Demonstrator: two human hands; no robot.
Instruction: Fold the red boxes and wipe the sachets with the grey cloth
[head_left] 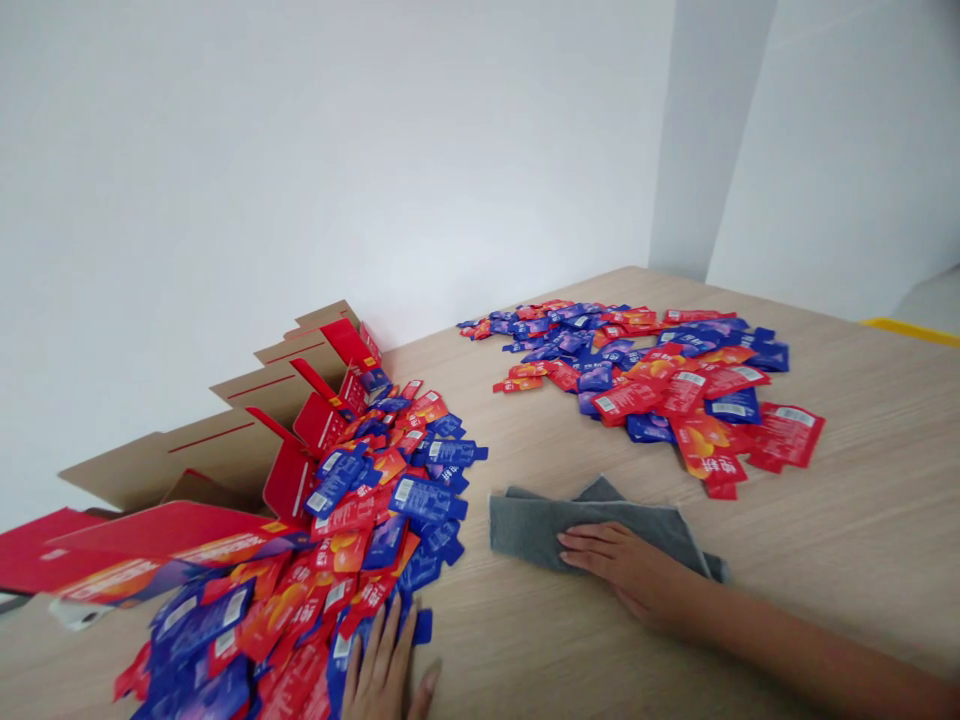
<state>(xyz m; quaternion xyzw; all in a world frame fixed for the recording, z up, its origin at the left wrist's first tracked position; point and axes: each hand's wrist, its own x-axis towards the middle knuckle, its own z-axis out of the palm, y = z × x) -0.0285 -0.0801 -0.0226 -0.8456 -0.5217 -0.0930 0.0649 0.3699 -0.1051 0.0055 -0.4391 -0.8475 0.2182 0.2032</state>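
My right hand (611,560) lies flat on a folded grey cloth (529,530) on the wooden table, its fingers stretched out and close together. The cloth's corners stick out behind and to the right of the hand. My left hand (382,665) rests with outstretched fingers at the near right edge of a pile of red and blue sachets (337,560), touching some of them. Part of that hand is cut off by the bottom of the view. Orange fruit pictures and white labels show on several sachets.
A second heap of red and blue sachets (660,375) spreads over the far right of the table (525,440). Open cardboard boxes (247,440) with red printed flaps line the left side, against the white wall (337,150). A yellow strip (911,330) shows at far right.
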